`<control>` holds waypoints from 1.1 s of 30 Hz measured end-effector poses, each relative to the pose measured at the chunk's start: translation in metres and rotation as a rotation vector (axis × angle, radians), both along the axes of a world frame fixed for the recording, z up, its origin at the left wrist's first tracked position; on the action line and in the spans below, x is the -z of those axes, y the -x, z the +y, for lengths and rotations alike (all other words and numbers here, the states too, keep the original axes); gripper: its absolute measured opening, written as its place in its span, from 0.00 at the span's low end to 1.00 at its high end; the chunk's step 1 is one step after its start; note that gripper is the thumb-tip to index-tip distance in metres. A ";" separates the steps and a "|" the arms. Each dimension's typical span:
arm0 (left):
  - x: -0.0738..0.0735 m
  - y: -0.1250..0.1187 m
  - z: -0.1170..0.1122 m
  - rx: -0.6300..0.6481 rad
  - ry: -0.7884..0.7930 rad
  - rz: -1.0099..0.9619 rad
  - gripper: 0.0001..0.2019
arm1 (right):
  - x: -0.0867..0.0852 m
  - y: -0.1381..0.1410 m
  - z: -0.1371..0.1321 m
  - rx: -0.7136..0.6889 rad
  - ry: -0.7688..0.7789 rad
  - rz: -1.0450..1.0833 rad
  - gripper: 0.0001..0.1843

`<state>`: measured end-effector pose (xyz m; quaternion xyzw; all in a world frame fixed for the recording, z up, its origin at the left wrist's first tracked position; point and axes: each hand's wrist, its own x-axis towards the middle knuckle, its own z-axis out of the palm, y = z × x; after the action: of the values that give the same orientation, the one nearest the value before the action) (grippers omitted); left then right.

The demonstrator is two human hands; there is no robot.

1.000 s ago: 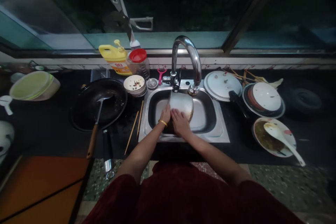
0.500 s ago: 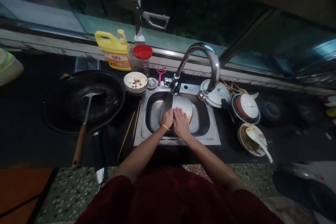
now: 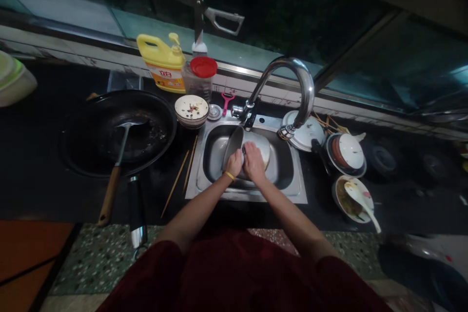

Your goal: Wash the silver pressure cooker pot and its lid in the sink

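A metal pot [image 3: 260,142] lies tipped on its side in the steel sink [image 3: 212,151], its mouth turned to the left. My left hand [image 3: 234,162] is closed on the pot's near rim; a yellow band circles that wrist. Pressed against the pot's outer side, close beside the left hand, is my right hand [image 3: 253,162], fingers together and slightly bent. Whatever lies under its palm is hidden. The chrome faucet [image 3: 288,63] arches over the sink's right part, and no running water shows from its spout.
Left of the sink are chopsticks [image 3: 175,183], a food-specked bowl [image 3: 191,109] and a black wok [image 3: 91,156] holding a spatula [image 3: 115,175]. A yellow detergent jug [image 3: 166,70] stands behind. To the right are a pot lid [image 3: 305,131], stacked bowls [image 3: 351,152] and a soup bowl [image 3: 343,204] with a spoon.
My right hand has slid slightly up along the pot's side, and its fingers are closer together. My left hand keeps its hold on the rim. The camera view has shifted a little.
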<state>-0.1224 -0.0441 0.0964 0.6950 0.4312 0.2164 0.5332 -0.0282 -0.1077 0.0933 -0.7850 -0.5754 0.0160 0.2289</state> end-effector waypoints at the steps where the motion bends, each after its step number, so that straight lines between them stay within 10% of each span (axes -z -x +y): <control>1: -0.001 0.000 0.000 -0.002 0.003 0.015 0.22 | -0.002 -0.010 0.010 0.035 -0.004 0.018 0.26; 5: -0.004 0.002 0.001 -0.017 0.012 0.095 0.24 | -0.013 -0.044 0.048 0.178 -0.073 0.092 0.23; 11: -0.001 0.004 0.007 -0.013 -0.006 0.070 0.25 | -0.015 -0.018 0.019 0.031 -0.311 0.161 0.17; 33: 0.009 0.002 0.003 -0.050 -0.026 0.083 0.24 | -0.030 -0.017 0.045 0.071 -0.152 0.309 0.09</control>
<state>-0.1240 -0.0408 0.0879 0.6992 0.4673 0.2059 0.5003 -0.0108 -0.0625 0.1236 -0.7735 -0.5047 0.0851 0.3738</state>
